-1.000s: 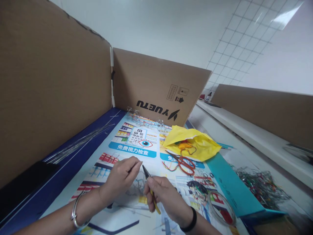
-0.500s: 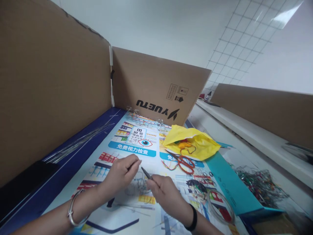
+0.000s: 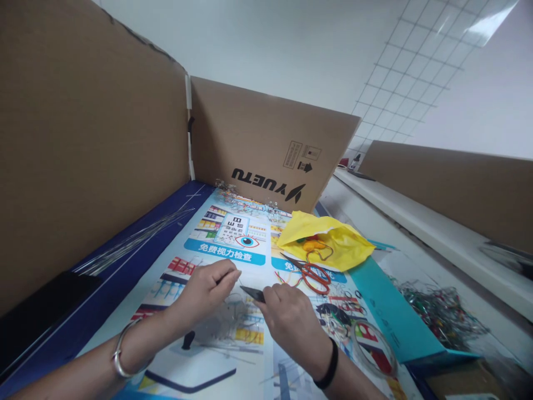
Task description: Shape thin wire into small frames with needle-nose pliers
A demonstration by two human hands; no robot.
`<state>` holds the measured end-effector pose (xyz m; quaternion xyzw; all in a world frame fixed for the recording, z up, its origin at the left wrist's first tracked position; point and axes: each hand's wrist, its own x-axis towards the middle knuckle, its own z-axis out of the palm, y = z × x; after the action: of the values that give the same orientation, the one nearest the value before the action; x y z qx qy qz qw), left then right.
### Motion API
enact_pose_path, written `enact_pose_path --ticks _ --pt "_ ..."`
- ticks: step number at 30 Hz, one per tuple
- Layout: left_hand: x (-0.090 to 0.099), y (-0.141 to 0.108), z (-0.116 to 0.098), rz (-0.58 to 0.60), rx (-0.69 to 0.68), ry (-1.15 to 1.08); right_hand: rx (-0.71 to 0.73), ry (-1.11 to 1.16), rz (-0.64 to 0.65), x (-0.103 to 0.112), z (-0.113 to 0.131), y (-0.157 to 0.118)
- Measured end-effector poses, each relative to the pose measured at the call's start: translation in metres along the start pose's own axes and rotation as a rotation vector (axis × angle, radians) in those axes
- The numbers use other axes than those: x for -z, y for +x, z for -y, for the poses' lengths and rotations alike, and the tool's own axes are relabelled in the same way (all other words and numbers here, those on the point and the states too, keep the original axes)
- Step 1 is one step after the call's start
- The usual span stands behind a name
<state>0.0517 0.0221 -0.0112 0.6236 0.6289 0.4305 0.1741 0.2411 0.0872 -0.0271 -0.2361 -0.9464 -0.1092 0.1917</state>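
Observation:
My left hand (image 3: 214,286) pinches a thin wire (image 3: 240,281) between thumb and fingertips, over the middle of the printed poster. Just to its right, my right hand (image 3: 287,311) is closed around a dark pointed tool, like pliers (image 3: 252,293), whose tip points left at the wire. Whether the tip touches the wire is too small to tell. Faint bent wire pieces lie on the poster beneath the hands. Beyond my right hand, orange-handled scissors (image 3: 315,278) lie beside an open yellow bag (image 3: 328,239) with orange and red thread in it.
Straight wires (image 3: 133,241) lie along the left side. A clear round roll (image 3: 373,347) sits at the lower right, near a turquoise box flap (image 3: 395,311). Further right is a tangled pile of coloured wire pieces (image 3: 441,316). Cardboard panels (image 3: 258,133) stand behind and at the left.
My right hand has turned and risen slightly, and the tool in it now lies flatter, with its broader side showing. My left hand has barely moved.

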Motion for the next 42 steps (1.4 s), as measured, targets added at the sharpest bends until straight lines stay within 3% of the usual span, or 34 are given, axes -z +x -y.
enact_pose_path --ticks 7,14,25,35,42 --pt "0.004 -0.001 -0.006 0.006 0.005 0.002 0.02 -0.014 -0.032 0.002 -0.002 0.001" --pt "0.012 0.006 -0.006 0.082 0.021 0.019 -0.123 0.226 0.1 -0.002 -0.007 0.004" --pt "0.011 0.009 -0.002 0.217 0.038 0.035 -0.218 0.316 0.191 0.003 -0.014 0.009" --pt "0.01 0.003 -0.005 -0.006 -0.002 0.124 -0.321 0.769 0.351 0.019 -0.001 0.011" --pt "0.003 -0.001 -0.006 -0.062 -0.036 0.141 -0.385 0.854 0.372 0.012 0.004 0.009"
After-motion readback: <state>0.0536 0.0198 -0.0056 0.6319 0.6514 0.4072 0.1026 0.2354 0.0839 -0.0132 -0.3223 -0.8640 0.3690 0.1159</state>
